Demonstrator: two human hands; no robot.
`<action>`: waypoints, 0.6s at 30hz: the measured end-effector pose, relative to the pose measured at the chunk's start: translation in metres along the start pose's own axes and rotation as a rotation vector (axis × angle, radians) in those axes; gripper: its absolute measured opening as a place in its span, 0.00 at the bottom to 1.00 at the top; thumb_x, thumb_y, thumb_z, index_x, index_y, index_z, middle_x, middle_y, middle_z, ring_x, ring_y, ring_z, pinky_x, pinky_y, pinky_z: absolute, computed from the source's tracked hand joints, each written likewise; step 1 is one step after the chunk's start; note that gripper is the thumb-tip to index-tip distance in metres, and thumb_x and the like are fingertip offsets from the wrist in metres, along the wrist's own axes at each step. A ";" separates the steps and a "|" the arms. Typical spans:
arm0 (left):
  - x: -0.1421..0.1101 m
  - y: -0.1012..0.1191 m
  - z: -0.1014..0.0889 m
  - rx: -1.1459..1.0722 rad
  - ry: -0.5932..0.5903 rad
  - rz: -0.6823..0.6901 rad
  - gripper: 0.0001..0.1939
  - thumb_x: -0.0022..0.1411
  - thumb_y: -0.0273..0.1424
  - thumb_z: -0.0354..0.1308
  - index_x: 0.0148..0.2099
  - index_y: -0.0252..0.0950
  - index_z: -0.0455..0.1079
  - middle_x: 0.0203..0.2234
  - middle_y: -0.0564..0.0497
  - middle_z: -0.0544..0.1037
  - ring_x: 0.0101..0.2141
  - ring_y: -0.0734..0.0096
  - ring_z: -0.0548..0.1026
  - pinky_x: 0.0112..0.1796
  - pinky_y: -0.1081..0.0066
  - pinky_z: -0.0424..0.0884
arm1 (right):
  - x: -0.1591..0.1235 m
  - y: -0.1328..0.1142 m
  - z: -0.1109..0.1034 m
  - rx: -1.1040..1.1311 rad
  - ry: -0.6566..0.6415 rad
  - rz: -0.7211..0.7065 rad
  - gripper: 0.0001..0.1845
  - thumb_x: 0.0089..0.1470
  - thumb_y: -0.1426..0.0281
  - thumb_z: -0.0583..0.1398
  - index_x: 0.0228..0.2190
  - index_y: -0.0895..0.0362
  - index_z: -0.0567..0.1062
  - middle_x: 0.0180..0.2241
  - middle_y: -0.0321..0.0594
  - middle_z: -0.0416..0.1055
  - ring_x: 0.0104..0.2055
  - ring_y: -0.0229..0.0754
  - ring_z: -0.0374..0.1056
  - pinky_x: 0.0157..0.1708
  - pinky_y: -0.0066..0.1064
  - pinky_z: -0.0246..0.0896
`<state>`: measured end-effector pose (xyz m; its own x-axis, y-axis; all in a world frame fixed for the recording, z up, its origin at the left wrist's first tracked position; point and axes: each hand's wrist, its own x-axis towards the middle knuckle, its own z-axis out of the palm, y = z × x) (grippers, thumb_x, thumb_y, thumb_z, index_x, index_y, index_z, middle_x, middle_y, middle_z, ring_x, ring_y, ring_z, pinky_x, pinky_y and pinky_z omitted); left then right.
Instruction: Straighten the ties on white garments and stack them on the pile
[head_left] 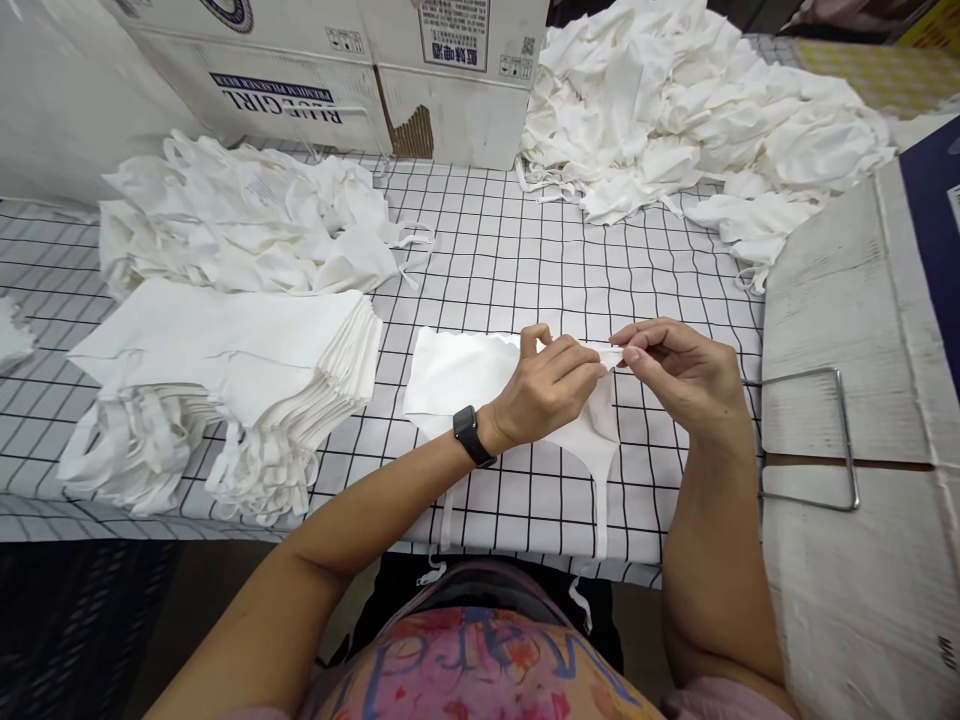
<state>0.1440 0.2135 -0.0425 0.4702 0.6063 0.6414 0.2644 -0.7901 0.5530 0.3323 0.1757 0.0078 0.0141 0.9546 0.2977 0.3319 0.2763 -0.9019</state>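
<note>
A white strappy top lies flat on the checked cloth in front of me, its thin straps hanging over the table's front edge. My left hand, with a black watch on the wrist, rests across the top and pinches its upper edge near the right end. Just beside it, my right hand pinches the same edge's corner between thumb and fingers. A narrow bit of white fabric is stretched between the two hands. Part of the top is hidden under my left hand.
On the left sits a neat stack of folded white tops, with a loose white pile behind it. A larger heap of white garments lies at the back right. Cardboard boxes stand behind and at right, the latter beside a metal wire frame.
</note>
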 end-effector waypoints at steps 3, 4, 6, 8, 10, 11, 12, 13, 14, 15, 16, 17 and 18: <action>0.001 0.003 0.000 -0.018 0.044 -0.043 0.08 0.71 0.29 0.54 0.39 0.42 0.73 0.36 0.53 0.83 0.34 0.66 0.76 0.48 0.55 0.56 | 0.000 0.000 -0.001 0.008 0.001 0.009 0.07 0.59 0.64 0.69 0.31 0.51 0.80 0.39 0.43 0.78 0.42 0.47 0.75 0.39 0.40 0.75; 0.001 0.003 0.000 -0.022 0.057 -0.050 0.08 0.70 0.29 0.54 0.39 0.42 0.73 0.36 0.53 0.83 0.34 0.66 0.76 0.48 0.55 0.56 | 0.000 0.000 -0.001 0.010 0.001 0.010 0.07 0.59 0.63 0.69 0.31 0.51 0.80 0.39 0.44 0.78 0.42 0.47 0.75 0.39 0.41 0.75; 0.002 0.004 -0.001 -0.030 0.070 -0.053 0.07 0.70 0.29 0.55 0.38 0.42 0.72 0.35 0.54 0.83 0.34 0.67 0.76 0.47 0.55 0.56 | -0.001 0.000 -0.002 0.007 0.000 0.010 0.07 0.59 0.63 0.68 0.30 0.52 0.79 0.39 0.44 0.78 0.43 0.48 0.75 0.39 0.41 0.75; 0.002 0.005 -0.002 -0.025 0.070 -0.043 0.07 0.70 0.29 0.55 0.37 0.42 0.71 0.34 0.55 0.82 0.33 0.67 0.76 0.46 0.56 0.55 | -0.001 0.000 -0.002 0.004 0.001 0.006 0.07 0.59 0.64 0.69 0.30 0.52 0.79 0.39 0.44 0.78 0.43 0.48 0.75 0.40 0.40 0.75; 0.003 0.005 -0.002 -0.005 0.068 -0.023 0.08 0.70 0.29 0.55 0.35 0.41 0.70 0.32 0.55 0.81 0.33 0.67 0.75 0.46 0.56 0.55 | -0.001 0.000 -0.001 0.004 0.004 0.001 0.07 0.58 0.64 0.69 0.30 0.52 0.79 0.39 0.44 0.78 0.44 0.48 0.75 0.40 0.40 0.75; 0.002 0.005 -0.003 0.006 0.060 -0.017 0.09 0.70 0.29 0.55 0.34 0.41 0.69 0.31 0.55 0.81 0.33 0.66 0.74 0.46 0.56 0.55 | -0.001 0.000 -0.001 0.007 0.006 0.000 0.07 0.58 0.64 0.69 0.30 0.52 0.79 0.39 0.44 0.78 0.44 0.48 0.75 0.40 0.40 0.75; 0.002 0.005 -0.002 0.013 0.049 -0.016 0.10 0.70 0.30 0.55 0.33 0.41 0.68 0.30 0.55 0.80 0.32 0.66 0.74 0.46 0.56 0.55 | -0.001 0.001 -0.001 0.009 0.007 0.000 0.07 0.58 0.64 0.69 0.30 0.52 0.79 0.39 0.44 0.78 0.44 0.48 0.75 0.41 0.40 0.75; 0.002 0.005 -0.002 0.018 0.033 -0.021 0.11 0.71 0.31 0.55 0.32 0.41 0.68 0.29 0.55 0.80 0.32 0.66 0.74 0.46 0.56 0.55 | 0.000 0.001 -0.001 0.011 0.008 0.000 0.07 0.58 0.64 0.69 0.30 0.52 0.79 0.39 0.44 0.78 0.44 0.48 0.75 0.41 0.40 0.75; 0.002 0.004 -0.002 0.020 0.015 -0.030 0.12 0.71 0.33 0.56 0.32 0.41 0.68 0.28 0.55 0.79 0.32 0.66 0.73 0.46 0.55 0.55 | 0.000 0.002 -0.001 0.014 0.009 0.001 0.07 0.58 0.64 0.69 0.30 0.52 0.79 0.39 0.44 0.78 0.44 0.48 0.75 0.41 0.41 0.75; 0.001 0.004 -0.001 0.020 -0.004 -0.039 0.13 0.71 0.34 0.56 0.31 0.41 0.67 0.28 0.54 0.79 0.33 0.65 0.73 0.47 0.55 0.55 | 0.000 0.002 -0.001 0.017 0.010 0.002 0.08 0.57 0.63 0.69 0.30 0.52 0.79 0.39 0.44 0.78 0.44 0.49 0.75 0.41 0.41 0.75; 0.001 0.004 -0.001 0.018 -0.017 -0.045 0.13 0.70 0.36 0.57 0.31 0.41 0.68 0.29 0.54 0.80 0.33 0.65 0.73 0.47 0.54 0.55 | 0.000 0.002 -0.002 0.021 0.011 0.001 0.08 0.57 0.63 0.70 0.30 0.52 0.79 0.39 0.44 0.78 0.44 0.49 0.75 0.42 0.42 0.75; 0.001 0.004 0.000 0.016 -0.026 -0.050 0.13 0.70 0.37 0.58 0.31 0.41 0.68 0.30 0.54 0.81 0.34 0.64 0.74 0.48 0.54 0.56 | 0.001 0.002 -0.002 0.025 0.012 0.000 0.09 0.57 0.62 0.70 0.30 0.52 0.79 0.39 0.44 0.79 0.44 0.49 0.75 0.42 0.42 0.75; 0.000 0.003 0.000 0.012 -0.028 -0.053 0.13 0.69 0.38 0.60 0.32 0.41 0.69 0.33 0.53 0.82 0.35 0.64 0.75 0.49 0.53 0.56 | 0.001 0.003 -0.002 0.029 0.013 0.000 0.09 0.57 0.62 0.70 0.29 0.52 0.79 0.38 0.44 0.79 0.44 0.49 0.75 0.42 0.42 0.75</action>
<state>0.1449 0.2111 -0.0404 0.4788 0.6448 0.5958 0.2998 -0.7580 0.5793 0.3352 0.1770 0.0064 0.0261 0.9532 0.3013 0.3047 0.2795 -0.9105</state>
